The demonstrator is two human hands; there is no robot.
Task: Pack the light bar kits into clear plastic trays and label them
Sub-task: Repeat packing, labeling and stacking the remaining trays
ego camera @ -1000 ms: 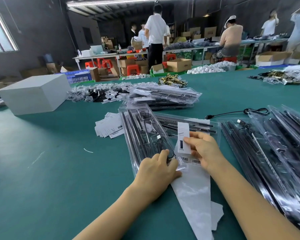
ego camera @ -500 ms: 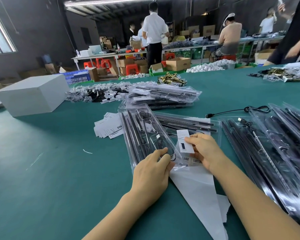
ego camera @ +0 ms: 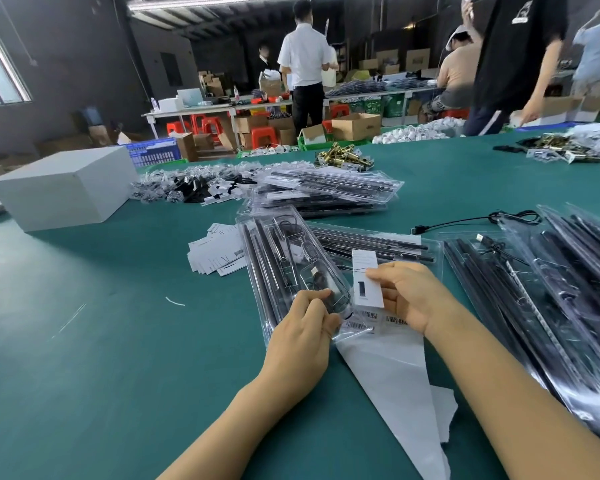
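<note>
A clear plastic tray (ego camera: 278, 258) packed with black light bars and a cable lies in front of me on the green table (ego camera: 84, 341). My left hand (ego camera: 303, 327) pinches a barcode sticker (ego camera: 355, 326) at the tray's near end. My right hand (ego camera: 409, 292) holds a white paper card (ego camera: 364, 275) upright beside the tray. A white sheet of label backing (ego camera: 388, 375) with barcode stickers lies under both hands. A second packed tray (ego camera: 378, 242) lies behind the card.
Packed trays are stacked farther back (ego camera: 326, 192) and piled at the right (ego camera: 551, 289). A heap of white cards (ego camera: 215, 252) lies left of the tray. A white box (ego camera: 63, 185) stands at the left. Several people stand at the far tables.
My left hand's fingers have curled from resting on the tray's end into a pinch on a barcode sticker. My right hand has kept the card, tilting it slightly.
</note>
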